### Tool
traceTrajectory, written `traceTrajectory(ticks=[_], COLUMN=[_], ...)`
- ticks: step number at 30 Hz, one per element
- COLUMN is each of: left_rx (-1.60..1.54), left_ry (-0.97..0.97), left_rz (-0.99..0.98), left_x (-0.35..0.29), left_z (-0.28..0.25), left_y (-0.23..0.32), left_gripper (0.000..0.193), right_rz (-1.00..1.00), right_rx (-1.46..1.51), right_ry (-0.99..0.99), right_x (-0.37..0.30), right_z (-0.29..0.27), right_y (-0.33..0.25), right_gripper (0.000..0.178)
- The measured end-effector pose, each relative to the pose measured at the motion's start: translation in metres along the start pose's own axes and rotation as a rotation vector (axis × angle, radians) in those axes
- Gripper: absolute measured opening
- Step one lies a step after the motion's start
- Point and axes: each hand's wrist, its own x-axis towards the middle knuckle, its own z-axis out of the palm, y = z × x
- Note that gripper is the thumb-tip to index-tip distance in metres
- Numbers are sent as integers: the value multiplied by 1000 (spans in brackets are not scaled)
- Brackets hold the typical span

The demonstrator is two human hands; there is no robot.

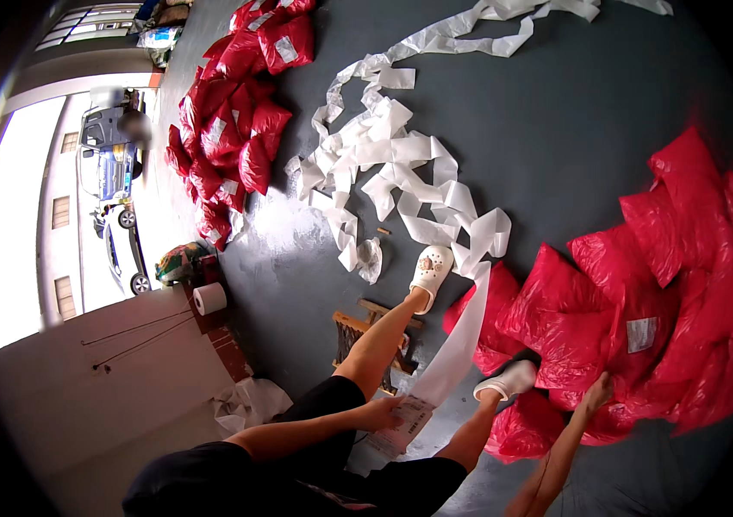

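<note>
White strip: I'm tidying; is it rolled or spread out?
Spread out: the white strip runs from the left hand into loose loops across the floor.

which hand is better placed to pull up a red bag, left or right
Right, most likely: the right hand is at the near side of the red bags, seemingly touching one. The left hand is farther off and occupied holding the white label strip.

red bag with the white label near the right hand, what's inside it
The red bag shows only its outside, with a white label on it, near the right hand. The contents cannot be seen: red plastic covers them.
</note>
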Motion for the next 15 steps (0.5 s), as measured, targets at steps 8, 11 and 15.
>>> traceTrajectory(ticks=[8,11,15], left_rx=[29,-148,5], left_ry=[-102,-114,241], left_rz=[278,204,779], left_x=[-76,-97,-75], left_z=[-65,-102,-144], left_y=[43,55,71], left_gripper=[42,43,36], right_rz=[-575,-740,-1413], right_rx=[451,593,515], right_ry=[-287,-956,-1085], right_x=[-209,-352,-398], right_z=[37,62,40], right_y=[-486,-564,-621], right_gripper=[35,22,34])
